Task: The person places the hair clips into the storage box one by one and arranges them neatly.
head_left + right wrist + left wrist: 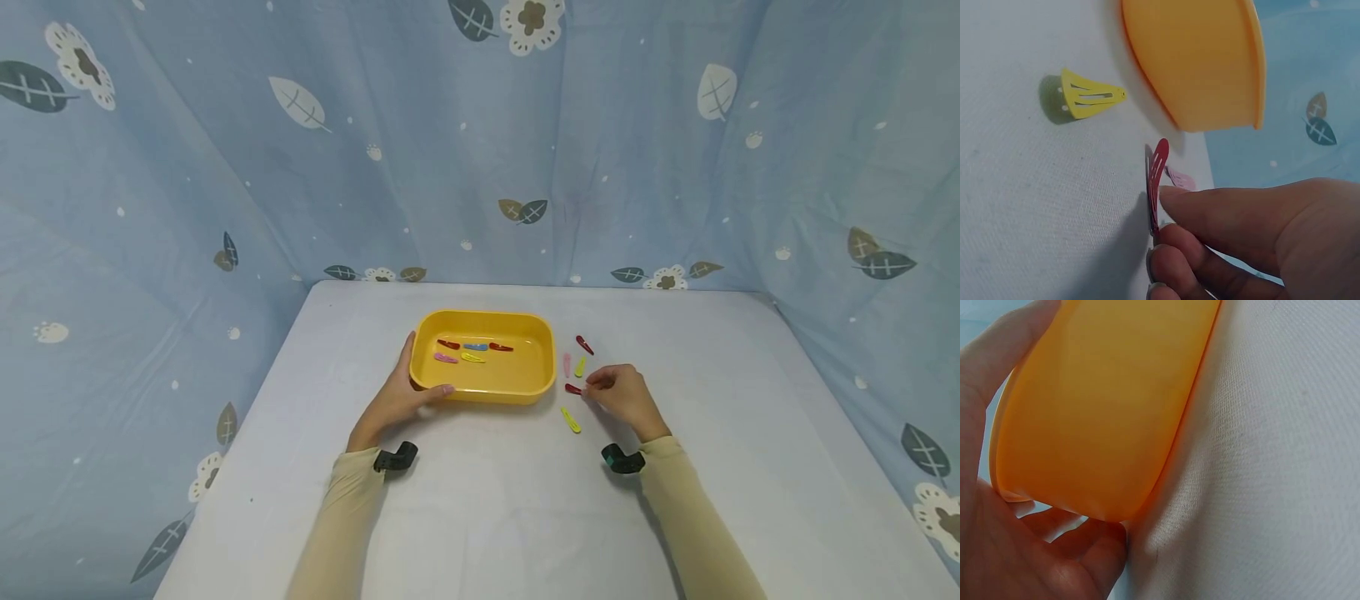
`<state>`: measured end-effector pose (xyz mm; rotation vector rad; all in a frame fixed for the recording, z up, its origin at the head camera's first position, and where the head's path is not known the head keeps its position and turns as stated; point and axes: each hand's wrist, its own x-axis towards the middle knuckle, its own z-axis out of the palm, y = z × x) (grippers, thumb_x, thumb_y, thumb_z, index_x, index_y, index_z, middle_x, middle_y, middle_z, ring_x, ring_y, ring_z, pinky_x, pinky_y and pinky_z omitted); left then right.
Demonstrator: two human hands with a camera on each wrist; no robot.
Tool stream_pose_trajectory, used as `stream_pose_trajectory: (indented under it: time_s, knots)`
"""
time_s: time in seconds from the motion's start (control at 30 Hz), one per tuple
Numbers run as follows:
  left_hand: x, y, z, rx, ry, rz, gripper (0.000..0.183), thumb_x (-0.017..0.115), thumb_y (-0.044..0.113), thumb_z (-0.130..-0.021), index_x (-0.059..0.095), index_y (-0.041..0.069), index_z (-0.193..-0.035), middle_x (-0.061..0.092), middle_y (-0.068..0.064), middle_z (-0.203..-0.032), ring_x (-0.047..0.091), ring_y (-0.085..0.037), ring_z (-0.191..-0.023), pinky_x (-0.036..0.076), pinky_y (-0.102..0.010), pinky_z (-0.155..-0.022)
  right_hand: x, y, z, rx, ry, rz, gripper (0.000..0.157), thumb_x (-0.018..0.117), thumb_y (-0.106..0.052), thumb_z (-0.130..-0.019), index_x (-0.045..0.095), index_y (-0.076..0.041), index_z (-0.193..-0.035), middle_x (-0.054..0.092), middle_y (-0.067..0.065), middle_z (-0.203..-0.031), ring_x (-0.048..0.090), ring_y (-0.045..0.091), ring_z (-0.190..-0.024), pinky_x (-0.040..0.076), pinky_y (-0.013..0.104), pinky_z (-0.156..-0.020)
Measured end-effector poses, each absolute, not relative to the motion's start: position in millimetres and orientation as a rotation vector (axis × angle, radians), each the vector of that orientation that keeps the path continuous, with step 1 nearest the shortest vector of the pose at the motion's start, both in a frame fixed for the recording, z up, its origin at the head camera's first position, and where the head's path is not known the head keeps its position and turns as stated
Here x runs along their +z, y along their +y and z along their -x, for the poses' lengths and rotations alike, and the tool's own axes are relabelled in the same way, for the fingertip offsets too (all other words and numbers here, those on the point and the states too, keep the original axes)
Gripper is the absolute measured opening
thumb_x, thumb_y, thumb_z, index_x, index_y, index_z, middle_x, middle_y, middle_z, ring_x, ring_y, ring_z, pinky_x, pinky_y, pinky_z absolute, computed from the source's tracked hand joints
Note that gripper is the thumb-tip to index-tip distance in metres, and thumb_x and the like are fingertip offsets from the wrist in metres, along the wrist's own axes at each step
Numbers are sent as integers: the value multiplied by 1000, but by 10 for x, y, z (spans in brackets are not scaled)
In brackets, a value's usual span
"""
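Observation:
A yellow plastic tray [525, 375] stands on the white table, and my left hand [392, 407] grips its left end. The thumb lies along the front wall while the other fingers go round the left side, as the left wrist view also shows. To the right of the tray, my right hand [626, 402] pinches a dark red snap hair clip [1159, 164] between thumb and fingers, close to the tabletop. Inside the tray lie several clips: red ones, a blue hair clip [476, 347], a pink hair clip [446, 358] and a yellow one.
Around the right hand lie a yellow hair clip [571, 420] towards the front, a pink clip [567, 365], another yellow clip [581, 367] and a dark red clip [585, 345] behind. A blue patterned curtain [450, 167] hangs at the table's back and sides.

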<state>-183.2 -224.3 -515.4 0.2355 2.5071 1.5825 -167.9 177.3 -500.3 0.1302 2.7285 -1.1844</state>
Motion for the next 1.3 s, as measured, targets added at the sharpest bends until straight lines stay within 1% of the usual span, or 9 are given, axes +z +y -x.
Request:
stream_pose_trajectory:
  time_s: [0.23,0.43,0.63,0.9,1.1,1.3]
  knots:
    - [-5148,-2239,1833,1591,2502,-237,135,89,49,-79,-8,20,-167,10,-9,-176,22,-33,-160,15,-57,-131,-5012,1745,1683,-1171,2747,-96,19,80,-8,-87,76,0,-104,74,13,-92,64,22,-81,61,32,-79]
    - [-5150,-2246,1842,1587,2496,-225,135,89,50,-78,-9,22,-167,10,-9,-176,22,-33,-160,15,-58,-131,-5021,1734,1695,-1143,2757,-64,17,79,-5,-88,76,0,-104,74,13,-92,63,21,-81,61,33,-80]
    - [-5151,-2250,1849,1592,2489,-219,135,89,50,-78,-8,23,-167,11,-9,-176,23,-33,-160,15,-57,-131,-5007,1731,1712,-1098,2768,3,15,76,-3,-88,76,2,-102,74,14,-91,64,21,-79,60,32,-75]
    - [-5169,-2252,1859,1573,2483,-203,135,88,52,-78,-9,26,-167,11,-7,-176,22,-33,-160,15,-59,-131,-5000,1703,1702,-1041,2781,67,11,73,-1,-90,75,4,-99,72,14,-87,61,20,-75,55,28,-69]
    - [-5163,-2245,1861,1562,2480,-189,135,88,54,-77,-9,26,-167,10,-7,-176,21,-33,-160,15,-59,-131,-4993,1696,1705,-1026,2780,41,10,74,-5,-92,74,2,-98,70,11,-86,59,20,-76,52,27,-68]
    - [-5158,-2248,1854,1589,2472,-200,135,89,51,-77,-8,24,-167,12,-8,-176,24,-33,-159,16,-58,-131,-4917,1682,1784,-1116,2752,59,13,72,-10,-94,75,0,-102,71,12,-92,61,23,-80,54,27,-69]
